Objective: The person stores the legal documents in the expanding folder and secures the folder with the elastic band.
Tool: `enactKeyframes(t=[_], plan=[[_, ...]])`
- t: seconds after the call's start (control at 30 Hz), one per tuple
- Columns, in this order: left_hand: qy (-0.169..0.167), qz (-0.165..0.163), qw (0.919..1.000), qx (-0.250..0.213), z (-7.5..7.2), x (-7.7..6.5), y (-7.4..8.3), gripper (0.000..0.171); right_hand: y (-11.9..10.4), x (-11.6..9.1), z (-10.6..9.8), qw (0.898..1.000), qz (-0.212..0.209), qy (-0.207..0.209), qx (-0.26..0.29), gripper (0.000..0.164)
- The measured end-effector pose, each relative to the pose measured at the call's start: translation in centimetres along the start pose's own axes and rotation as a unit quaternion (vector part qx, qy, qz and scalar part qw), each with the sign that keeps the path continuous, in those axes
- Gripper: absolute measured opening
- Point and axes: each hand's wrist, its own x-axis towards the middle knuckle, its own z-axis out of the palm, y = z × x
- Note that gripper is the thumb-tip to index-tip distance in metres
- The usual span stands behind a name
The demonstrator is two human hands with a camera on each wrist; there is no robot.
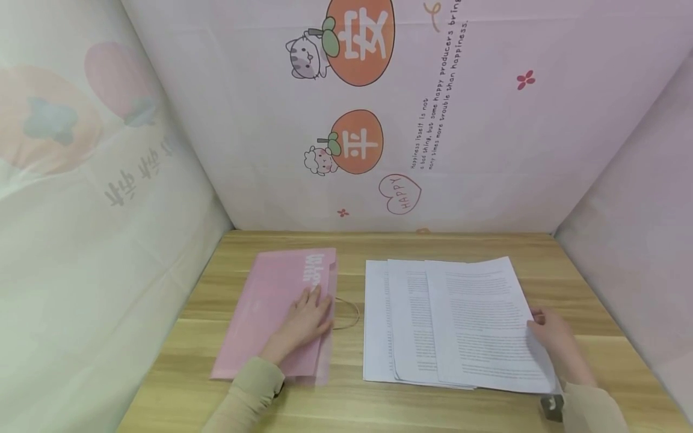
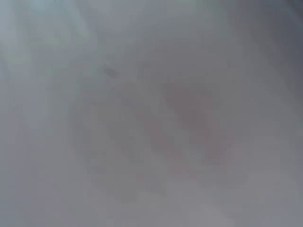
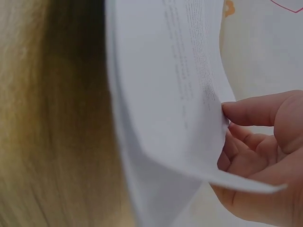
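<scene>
On the left of the table lies a pink translucent document folder (image 1: 265, 307) with white lettering near its top. My left hand (image 1: 305, 316) rests on it near its right edge, fingers fairly straight. To its right, printed paper sheets (image 1: 487, 325) are fanned out in overlapping stacks. My right hand (image 1: 552, 334) pinches the right edge of the topmost sheets between thumb and fingers. In the right wrist view, the held paper (image 3: 156, 85) bends upward at its edge, and my thumb (image 3: 251, 109) presses on its printed side. The left wrist view is a grey blur.
A thin cord loop (image 1: 354, 316) sticks out from the folder's right side. The wooden table (image 1: 346, 409) is enclosed by white fabric walls (image 1: 487, 150) printed with cartoon fruit and text, at the back and on both sides.
</scene>
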Motion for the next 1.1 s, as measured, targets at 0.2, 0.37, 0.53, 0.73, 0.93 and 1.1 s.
enactKeyframes(t=[0.2,0.37,0.53,0.73,0.93,1.1], plan=[[-0.007,-0.014,0.9998,0.016,-0.5,0.1,0.5,0.052,0.1,-0.1,-0.1,1.0,-0.003,-0.004,0.013,0.056],[-0.004,-0.011,0.9991,0.041,-1.1,0.3,0.8,0.054,0.4,-0.3,-0.1,0.999,-0.018,-0.006,0.034,0.06],[-0.003,-0.011,0.9988,0.047,-1.7,0.2,1.0,0.055,0.8,-0.6,-0.1,0.998,-0.046,0.003,0.034,0.056],[-0.004,-0.019,0.9994,0.028,-2.3,0.1,1.1,0.056,1.2,-0.8,-0.3,0.998,-0.041,-0.005,0.046,0.059],[-0.003,-0.017,0.9997,0.018,-2.8,-0.1,1.1,0.057,1.2,-1.2,-0.6,0.997,-0.041,-0.011,0.059,0.062],[-0.005,-0.024,0.9997,0.001,-2.9,-0.1,1.1,0.06,1.1,-1.8,-0.7,0.995,-0.075,-0.007,0.061,0.061]])
